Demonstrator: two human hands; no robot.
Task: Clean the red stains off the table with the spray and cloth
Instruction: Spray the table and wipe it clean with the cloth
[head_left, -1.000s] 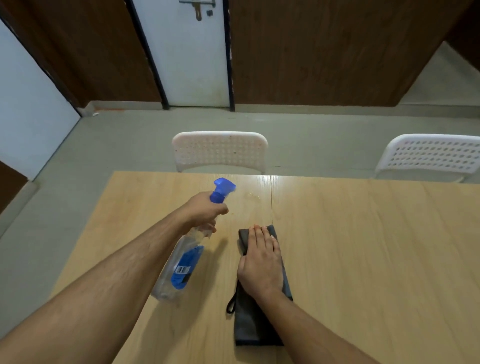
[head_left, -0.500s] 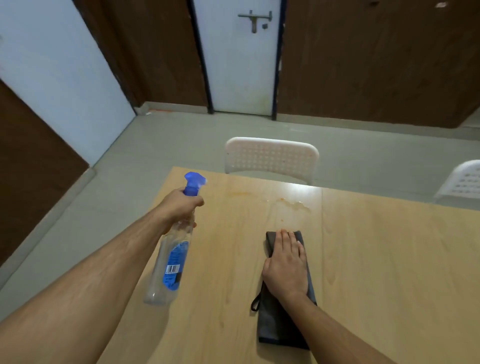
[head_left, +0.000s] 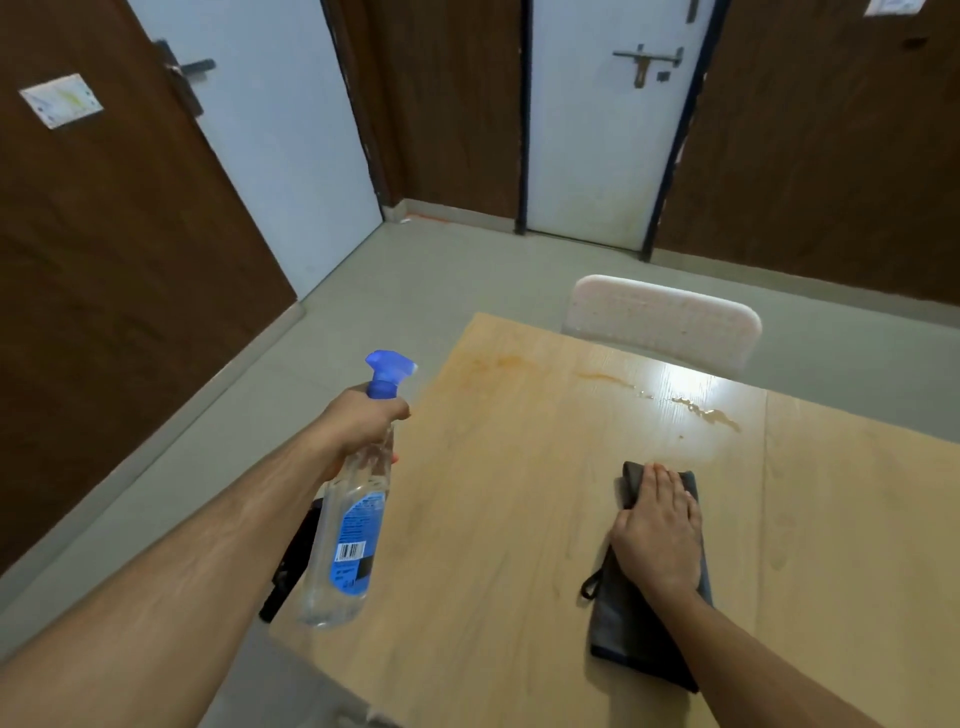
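Observation:
My left hand (head_left: 363, 423) grips the neck of a clear spray bottle (head_left: 350, 530) with a blue nozzle and blue label, held in the air over the table's left edge, nozzle pointing toward the far side. Flat on a folded dark grey cloth (head_left: 618, 618) lies my right hand (head_left: 660, 530), fingers straight, pressing it to the wooden table (head_left: 493, 519). Faint orange-red stains (head_left: 498, 361) streak the far left of the table. More streaks and wet droplets (head_left: 696, 410) glisten just beyond the cloth.
A white perforated chair (head_left: 660, 319) stands at the table's far edge. A dark chair part (head_left: 291, 561) shows below the bottle at the left edge. Grey floor, brown panels and white doors lie beyond.
The view has swung left and the bottle in my left hand has moved left, toward the table's left edge. My right hand has stayed flat on the cloth.

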